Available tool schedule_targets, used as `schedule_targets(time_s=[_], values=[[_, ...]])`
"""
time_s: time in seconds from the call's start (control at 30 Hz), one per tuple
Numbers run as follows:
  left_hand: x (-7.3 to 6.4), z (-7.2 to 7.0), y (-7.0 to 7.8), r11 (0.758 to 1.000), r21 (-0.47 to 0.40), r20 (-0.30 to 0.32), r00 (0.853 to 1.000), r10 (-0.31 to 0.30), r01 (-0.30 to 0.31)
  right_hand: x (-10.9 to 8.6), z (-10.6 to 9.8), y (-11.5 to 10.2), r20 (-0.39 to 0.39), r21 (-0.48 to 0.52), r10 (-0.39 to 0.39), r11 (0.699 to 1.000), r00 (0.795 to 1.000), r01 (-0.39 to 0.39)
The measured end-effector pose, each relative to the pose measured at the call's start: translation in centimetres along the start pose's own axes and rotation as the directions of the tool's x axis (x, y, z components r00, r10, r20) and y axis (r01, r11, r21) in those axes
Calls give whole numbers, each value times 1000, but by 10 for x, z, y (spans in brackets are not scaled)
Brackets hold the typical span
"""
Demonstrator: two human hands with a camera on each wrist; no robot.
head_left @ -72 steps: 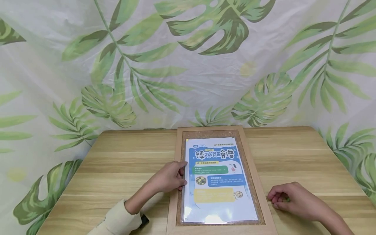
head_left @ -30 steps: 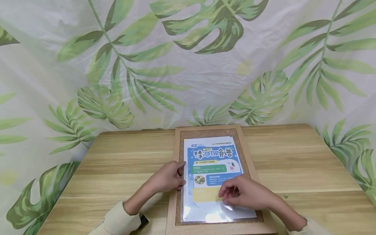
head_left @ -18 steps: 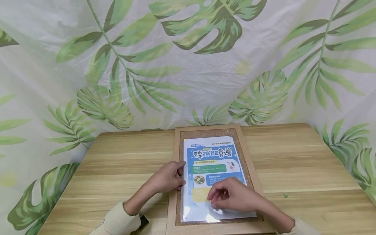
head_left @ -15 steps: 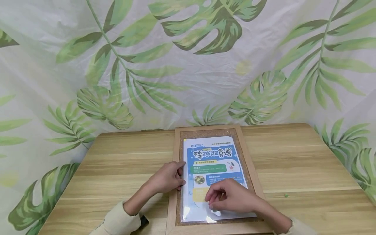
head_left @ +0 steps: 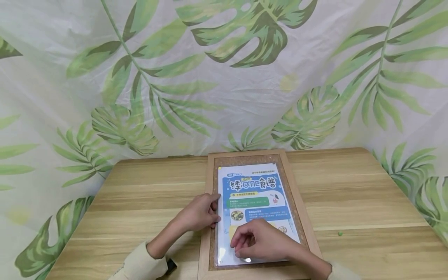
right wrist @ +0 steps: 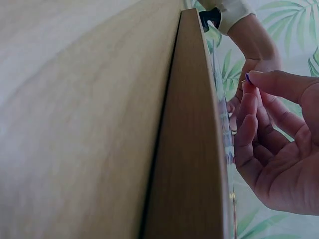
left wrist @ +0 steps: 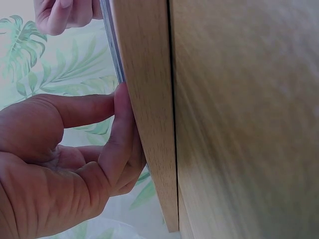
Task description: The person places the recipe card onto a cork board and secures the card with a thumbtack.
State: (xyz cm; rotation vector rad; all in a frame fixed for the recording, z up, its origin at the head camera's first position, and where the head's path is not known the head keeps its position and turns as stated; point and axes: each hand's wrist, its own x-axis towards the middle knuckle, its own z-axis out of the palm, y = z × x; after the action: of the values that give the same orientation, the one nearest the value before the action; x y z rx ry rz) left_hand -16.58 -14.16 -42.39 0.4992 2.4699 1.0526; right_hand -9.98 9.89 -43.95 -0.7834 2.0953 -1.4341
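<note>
A framed corkboard (head_left: 245, 159) lies on the wooden table, bearing a printed poster (head_left: 259, 184) under a glossy clear cover. My left hand (head_left: 199, 212) rests at the poster's left edge; its fingertips touch that edge beside the wooden frame (left wrist: 147, 99). Over the poster's lower part, my right hand (head_left: 260, 240) pinches a small purple-blue thumbtack (right wrist: 247, 77) between thumb and forefinger, its brass-coloured point showing. In the head view the right hand hides this tack. A yellow tack (head_left: 219, 168) sits at the poster's top left corner.
A small green piece, likely a tack (head_left: 340, 233), lies on the table (head_left: 364, 194) right of the board. A small black object (head_left: 170, 266) shows by the left sleeve. Behind the table hangs a leaf-print cloth (head_left: 245, 97).
My right hand has moved from the table right of the board, leftward over the poster's lower part. The left hand has stayed at the poster's left edge.
</note>
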Motion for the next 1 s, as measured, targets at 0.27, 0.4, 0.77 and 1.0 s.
schedule_targets(time_s=[0.27,0.4,0.77,1.0], values=[[0,-1,-1,1000,9,3,1000,7,-7,9,12,-6,10,-24,-14,1000,1000,15],[-1,-1,0,1000,1,0,1000,1,-1,14,18,-9,12,-40,-8,999,1000,8],[-1,0,-1,1000,9,-4,1000,3,-3,21,31,-9,7,-127,-55,990,998,56],[1,1,-3,1000,19,-5,1000,7,-7,24,35,-8,2,-163,-42,986,999,42]])
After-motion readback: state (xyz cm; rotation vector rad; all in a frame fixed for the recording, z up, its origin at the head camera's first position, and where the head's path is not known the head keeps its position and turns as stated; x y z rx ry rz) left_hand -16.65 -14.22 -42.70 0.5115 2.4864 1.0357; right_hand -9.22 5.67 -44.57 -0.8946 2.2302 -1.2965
